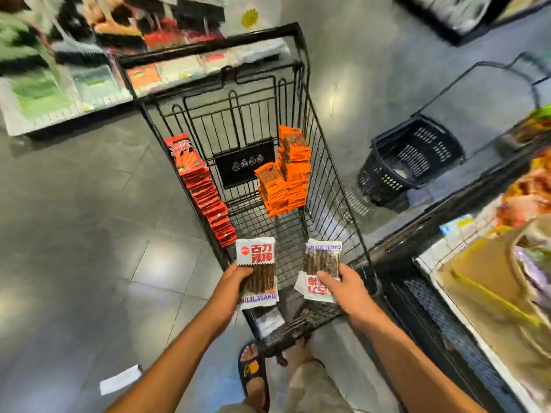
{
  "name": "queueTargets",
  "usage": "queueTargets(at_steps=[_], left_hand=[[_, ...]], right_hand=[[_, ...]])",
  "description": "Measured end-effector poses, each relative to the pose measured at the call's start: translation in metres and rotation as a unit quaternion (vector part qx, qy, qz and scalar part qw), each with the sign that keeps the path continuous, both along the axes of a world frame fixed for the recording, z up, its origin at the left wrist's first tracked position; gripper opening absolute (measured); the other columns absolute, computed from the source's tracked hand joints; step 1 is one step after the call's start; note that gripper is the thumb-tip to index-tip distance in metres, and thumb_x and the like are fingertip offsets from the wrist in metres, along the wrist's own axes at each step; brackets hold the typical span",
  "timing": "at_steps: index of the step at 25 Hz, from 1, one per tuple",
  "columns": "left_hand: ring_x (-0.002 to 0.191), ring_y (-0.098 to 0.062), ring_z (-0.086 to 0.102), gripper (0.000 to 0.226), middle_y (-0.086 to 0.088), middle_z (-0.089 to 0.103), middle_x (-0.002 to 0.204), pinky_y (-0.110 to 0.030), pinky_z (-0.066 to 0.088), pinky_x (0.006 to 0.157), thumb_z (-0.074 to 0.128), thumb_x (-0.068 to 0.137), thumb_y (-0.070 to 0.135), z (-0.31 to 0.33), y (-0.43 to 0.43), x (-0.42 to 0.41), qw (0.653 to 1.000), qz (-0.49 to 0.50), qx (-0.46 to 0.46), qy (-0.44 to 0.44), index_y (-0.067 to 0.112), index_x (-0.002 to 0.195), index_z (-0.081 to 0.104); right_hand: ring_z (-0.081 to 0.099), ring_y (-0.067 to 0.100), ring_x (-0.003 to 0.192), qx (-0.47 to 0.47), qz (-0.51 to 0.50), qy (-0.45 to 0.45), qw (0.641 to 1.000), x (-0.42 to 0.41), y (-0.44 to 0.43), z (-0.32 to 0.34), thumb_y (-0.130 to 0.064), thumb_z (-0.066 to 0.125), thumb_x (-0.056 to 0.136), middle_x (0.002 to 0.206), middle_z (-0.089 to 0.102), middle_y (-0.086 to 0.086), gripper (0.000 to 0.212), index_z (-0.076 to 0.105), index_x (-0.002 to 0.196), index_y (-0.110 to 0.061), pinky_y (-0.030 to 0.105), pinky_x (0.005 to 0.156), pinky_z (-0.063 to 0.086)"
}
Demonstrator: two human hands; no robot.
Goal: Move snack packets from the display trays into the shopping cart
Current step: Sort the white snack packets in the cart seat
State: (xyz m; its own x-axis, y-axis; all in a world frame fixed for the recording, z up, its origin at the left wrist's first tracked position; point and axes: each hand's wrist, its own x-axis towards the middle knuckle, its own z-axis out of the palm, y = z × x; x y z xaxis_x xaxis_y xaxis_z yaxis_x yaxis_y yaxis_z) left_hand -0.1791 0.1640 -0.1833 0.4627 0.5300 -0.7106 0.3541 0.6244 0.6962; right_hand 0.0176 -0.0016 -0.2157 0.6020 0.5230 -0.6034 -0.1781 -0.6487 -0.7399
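Head camera, looking down in a shop aisle. I see a floor (89,234) of large grey tiles with soft glare from overhead lights. A black wire shopping cart (328,189) stands in the middle, stretching away from me. A blurred display shelf (59,84) runs along the upper left; display trays (492,278) of goods in a black frame line the right edge, close beside the cart.

Open floor lies to the left of the cart and ahead on the right, where a black plastic basket (411,159) with a long handle sits apart from the cart. A white paper slip (120,380) lies on the tiles at lower left. A sandalled foot (253,371) stands just below the cart's near end.

Inside the cart, a row of red packets (202,189) leans along the left wall and a stack of orange packets (286,174) rests against the right wall. Between them hangs a black plate (244,165) with four small white icons — too small to read.

The left hand (235,277) grips a white snack packet (258,272) over the cart's near end, thumb on its front; it shows large red Chinese characters and blue Latin letters, roughly "LILALABANG". The right hand (343,283) holds a second white packet (322,257) just beside it, fingers curled over the front — this one is upside down, its print inverted.
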Motion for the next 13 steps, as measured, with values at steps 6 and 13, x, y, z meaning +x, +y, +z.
queueTargets(at_steps=[6,13], left_hand=[[0.097,-0.025,0.074,0.027,-0.014,0.076,0.111,-0.041,0.055,0.086,0.041,0.108,0.014,0.057,-0.029,0.053,0.983,-0.159,0.015,-0.087,0.014,0.12,0.065],[0.105,-0.024,0.072,0.018,-0.01,0.076,0.114,-0.035,0.055,0.091,0.056,0.103,0.01,0.131,-0.108,0.168,0.921,-0.322,0.082,-0.202,0.013,0.115,0.068]], right_hand=[[0.074,0.018,0.092,0.111,-0.153,-0.037,0.981,-0.012,-0.073,0.103,-0.007,0.065,0.096,0.102,0.078,0.004,0.017,0.07,0.11,-0.015,0.023,0.076,0.057],[0.064,0.016,0.12,0.139,-0.254,-0.144,0.946,0.022,-0.19,0.179,-0.034,0.072,0.092,0.129,0.068,-0.006,0.042,0.06,0.131,-0.025,0.044,0.107,0.048]])
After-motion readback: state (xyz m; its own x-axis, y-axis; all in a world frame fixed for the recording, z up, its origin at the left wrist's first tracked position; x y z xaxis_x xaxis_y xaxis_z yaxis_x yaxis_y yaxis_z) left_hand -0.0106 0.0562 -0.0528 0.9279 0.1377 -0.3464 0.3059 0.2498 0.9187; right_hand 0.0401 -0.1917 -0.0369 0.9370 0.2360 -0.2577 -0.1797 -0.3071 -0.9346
